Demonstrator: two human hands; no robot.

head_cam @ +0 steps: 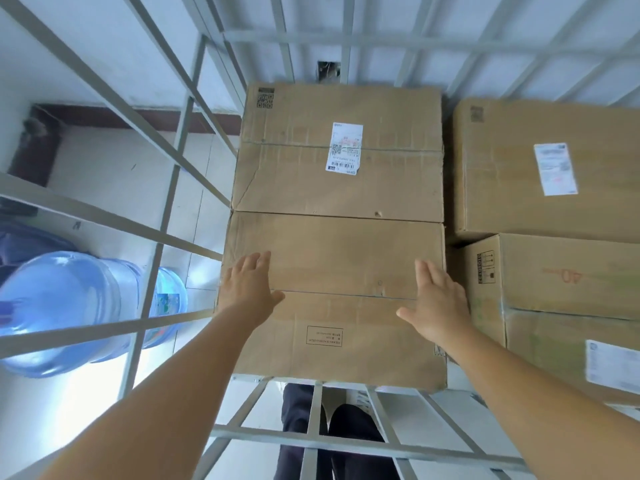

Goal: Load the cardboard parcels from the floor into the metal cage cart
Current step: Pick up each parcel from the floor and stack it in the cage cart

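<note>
I look down into the metal cage cart (145,237) from above. A plain cardboard parcel (332,306) lies flat at the near left of the cart. My left hand (247,289) rests flat on its left edge with straight fingers. Flat on the parcel's right side lies my right hand (436,303), fingers straight. Directly behind it sits a second parcel (339,188) with a white shipping label. To the right are two more parcels, a far one (540,168) and a near one (568,278) marked with red writing.
Grey cage bars (346,441) cross below the near parcel and rise on the left and back. Outside the left wall stand two blue water jugs (65,306) on a pale tiled floor. Dark trouser legs (311,420) show through the front bars.
</note>
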